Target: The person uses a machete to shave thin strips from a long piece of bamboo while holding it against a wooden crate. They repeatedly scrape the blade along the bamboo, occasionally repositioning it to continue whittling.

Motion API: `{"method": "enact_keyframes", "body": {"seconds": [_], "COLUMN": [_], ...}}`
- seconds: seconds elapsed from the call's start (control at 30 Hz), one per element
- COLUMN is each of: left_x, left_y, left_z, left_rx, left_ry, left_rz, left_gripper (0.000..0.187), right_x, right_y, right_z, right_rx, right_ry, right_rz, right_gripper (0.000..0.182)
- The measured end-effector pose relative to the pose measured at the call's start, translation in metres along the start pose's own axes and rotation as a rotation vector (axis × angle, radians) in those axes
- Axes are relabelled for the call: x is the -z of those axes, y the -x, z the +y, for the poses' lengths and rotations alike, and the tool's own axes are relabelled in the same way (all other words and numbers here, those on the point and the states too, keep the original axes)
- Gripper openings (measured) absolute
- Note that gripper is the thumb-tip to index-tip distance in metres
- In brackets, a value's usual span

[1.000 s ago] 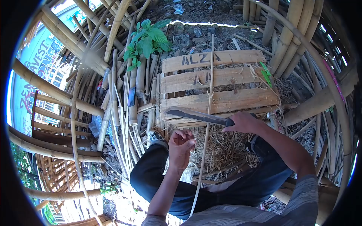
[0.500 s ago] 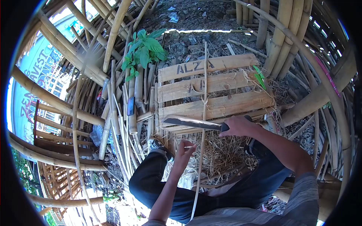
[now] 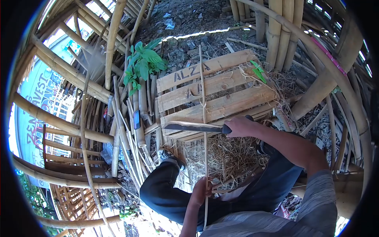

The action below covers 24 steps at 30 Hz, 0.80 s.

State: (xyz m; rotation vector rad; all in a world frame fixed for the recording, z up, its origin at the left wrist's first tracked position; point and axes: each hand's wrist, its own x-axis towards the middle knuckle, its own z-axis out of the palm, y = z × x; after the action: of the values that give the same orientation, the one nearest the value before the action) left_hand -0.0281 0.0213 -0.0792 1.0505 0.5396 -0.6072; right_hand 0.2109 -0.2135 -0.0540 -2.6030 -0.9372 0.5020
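Note:
My right hand [image 3: 241,128] is closed around the dark handle of a machete [image 3: 188,126], its long blade pointing left. The blade lies across a thin bamboo strip [image 3: 203,89], which runs lengthwise over a slatted wooden crate [image 3: 221,105] lettered "ALZA". Lower down, near my lap, my left hand [image 3: 201,190] has its fingers wrapped round the near part of the same strip. A thin curl of shaving sits on the strip above the blade. Pale bamboo shavings [image 3: 233,156] cover the ground between my legs.
Bamboo poles [image 3: 63,122] form a frame on the left, and more uprights [image 3: 279,35] stand at the right. A phone [image 3: 137,119] rests on cut bamboo beside a leafy plant [image 3: 144,65]. A bright green object [image 3: 258,72] lies on the crate's far right corner.
My left hand has come down and closed on the bamboo strip; before, it was raised beside it, off the strip. The machete still crosses the strip, and the whole view has shifted slightly.

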Motion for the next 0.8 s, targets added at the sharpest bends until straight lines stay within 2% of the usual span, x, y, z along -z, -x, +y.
{"method": "enact_keyframes", "body": {"seconds": [0.03,0.13,0.2,0.33,0.73,0.8], "left_x": [-0.006,-0.004,-0.005,-0.001,-0.004,-0.001], "left_y": [0.0,-0.004,-0.006,-0.008,-0.008,-0.009], "left_z": [-0.003,-0.007,-0.007,-0.009,-0.006,-0.006], "left_rx": [-0.008,0.017,0.023,0.043,0.045,0.077], "left_ry": [0.109,0.157,0.12,0.123,0.115,0.141], "left_rz": [0.039,0.076,0.088,0.093,0.056,0.047], "left_gripper": [0.029,0.027,0.028,0.029,0.034,0.036], "right_x": [-0.001,0.0,0.004,-0.005,-0.005,-0.005], "right_y": [-0.001,-0.003,-0.003,-0.005,-0.005,-0.004], "right_z": [0.0,-0.001,-0.004,0.0,0.0,-0.001], "right_rx": [-0.006,-0.031,-0.07,-0.057,-0.066,-0.016], "right_ry": [-0.01,0.007,-0.04,0.009,-0.013,0.027], "right_rz": [0.008,-0.014,-0.099,-0.034,-0.055,0.056], "right_gripper": [0.045,0.04,0.037,0.035,0.034,0.036]}}
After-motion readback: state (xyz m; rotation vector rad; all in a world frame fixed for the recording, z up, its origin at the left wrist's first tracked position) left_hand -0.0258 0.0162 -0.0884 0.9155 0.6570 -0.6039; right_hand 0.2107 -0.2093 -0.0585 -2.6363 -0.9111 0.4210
